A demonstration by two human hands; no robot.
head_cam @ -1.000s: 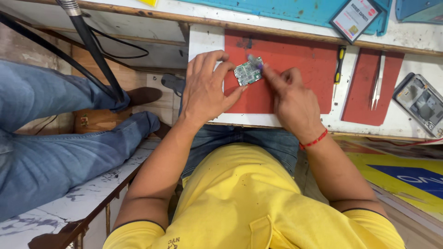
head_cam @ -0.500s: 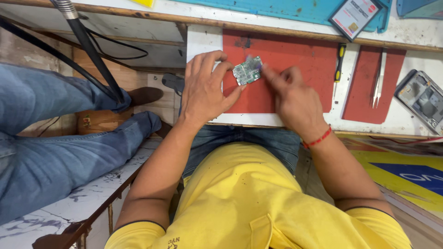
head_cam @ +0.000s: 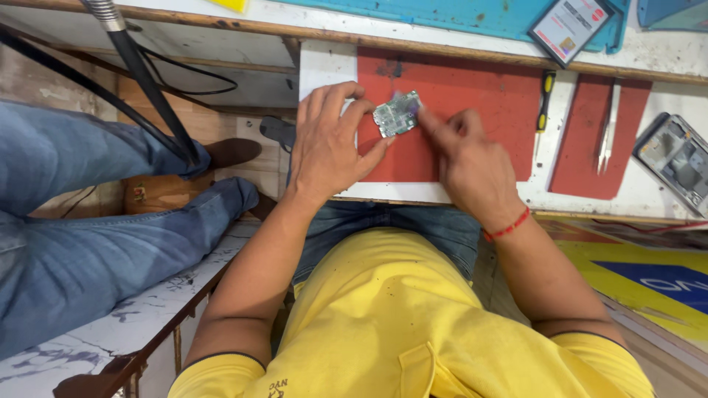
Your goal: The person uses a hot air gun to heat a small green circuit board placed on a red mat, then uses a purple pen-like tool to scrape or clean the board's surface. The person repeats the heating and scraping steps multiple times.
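Change: your hands and the circuit board (head_cam: pixel 396 114) sit as before.
Left hand (head_cam: pixel 328 144): fingers pinning the board on the red mat (head_cam: pixel 472 110).
Right hand (head_cam: pixel 472 166): forefinger extended, pressing the board's edge.

The circuit board (head_cam: pixel 397 113) glints with bare metal. Under it lies a matt red rubbery mat (head_cam: pixel 472 103) on a scuffed white desk (head_cam: pixel 324 66) with worn wood edging; the tweezers (head_cam: pixel 608 129) are shiny steel.
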